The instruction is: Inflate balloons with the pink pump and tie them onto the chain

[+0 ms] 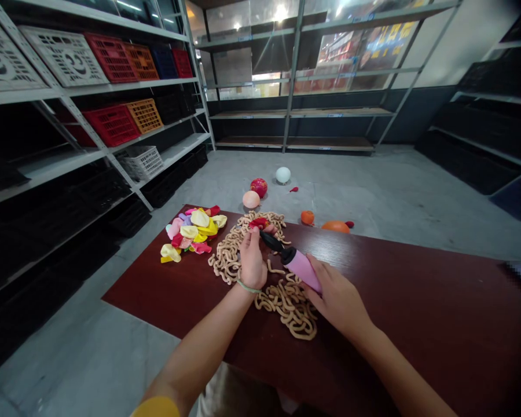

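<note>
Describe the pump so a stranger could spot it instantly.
On the dark red wooden table, find the heap of tangled tan strands at its centre. Above it, the right hand grips a pink barrel-shaped hand pump with a black nozzle, which points at the red balloon in the left hand. Nothing else there has that pink barrel.

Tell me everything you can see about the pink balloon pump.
The pink balloon pump is a hand pump with a smooth, plastic-looking barrel, a black collar and a tapered black nozzle. It lies tilted, nozzle pointing up and to the left, and seems held above the dark red table. The right hand grasps the barrel's lower end, hiding its base. The nozzle tip reaches the left hand, which pinches a limp red balloon there, apparently fitted over the tip.
</note>
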The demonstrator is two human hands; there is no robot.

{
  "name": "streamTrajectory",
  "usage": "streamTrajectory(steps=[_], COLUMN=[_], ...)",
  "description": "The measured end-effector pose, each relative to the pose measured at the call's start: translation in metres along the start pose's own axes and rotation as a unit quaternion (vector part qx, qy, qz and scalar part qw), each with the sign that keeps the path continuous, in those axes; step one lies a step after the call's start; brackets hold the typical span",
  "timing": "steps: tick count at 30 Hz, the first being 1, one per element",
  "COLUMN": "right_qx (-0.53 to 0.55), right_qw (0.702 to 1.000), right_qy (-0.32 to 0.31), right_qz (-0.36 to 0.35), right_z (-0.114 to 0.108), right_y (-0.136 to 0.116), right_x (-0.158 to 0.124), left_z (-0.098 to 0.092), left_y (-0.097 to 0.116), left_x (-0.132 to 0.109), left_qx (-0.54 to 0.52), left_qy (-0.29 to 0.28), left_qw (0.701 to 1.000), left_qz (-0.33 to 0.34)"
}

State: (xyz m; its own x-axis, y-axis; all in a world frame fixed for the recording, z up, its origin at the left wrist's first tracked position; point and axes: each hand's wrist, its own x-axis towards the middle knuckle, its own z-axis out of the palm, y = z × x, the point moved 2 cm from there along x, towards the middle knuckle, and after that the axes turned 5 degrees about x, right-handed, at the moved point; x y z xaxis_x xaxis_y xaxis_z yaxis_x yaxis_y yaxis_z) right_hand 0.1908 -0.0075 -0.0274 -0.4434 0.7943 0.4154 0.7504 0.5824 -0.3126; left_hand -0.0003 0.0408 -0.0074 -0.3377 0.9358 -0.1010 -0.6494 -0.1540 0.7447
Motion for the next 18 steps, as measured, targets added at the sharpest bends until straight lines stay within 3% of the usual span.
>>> streamTrajectory(steps=[7,14,18], right_qx=[-0.010,-0.063,-0.102], right_qw=[1.000,0.997,0.994], right_qy=[-0.010,-0.029,-0.027], right_qz=[0.005,0.030,0.012], right_z=[-0.002,-0.008,-0.008], right_y=[-0.007,-0.008,-0.008], right_x=[0.000,0.002,0.001], left_z=[0.004,0.004,0.004], left_y=[0.009,0.013,0.013], left_x=[-0.001,-0.001,-0.001], left_qx=[-0.051,-0.074,-0.088], left_qy=[-0.073,-0.082,-0.061], left_qw=[0.996,0.994,0.994], left_qz=[-0.018,0.013,0.024])
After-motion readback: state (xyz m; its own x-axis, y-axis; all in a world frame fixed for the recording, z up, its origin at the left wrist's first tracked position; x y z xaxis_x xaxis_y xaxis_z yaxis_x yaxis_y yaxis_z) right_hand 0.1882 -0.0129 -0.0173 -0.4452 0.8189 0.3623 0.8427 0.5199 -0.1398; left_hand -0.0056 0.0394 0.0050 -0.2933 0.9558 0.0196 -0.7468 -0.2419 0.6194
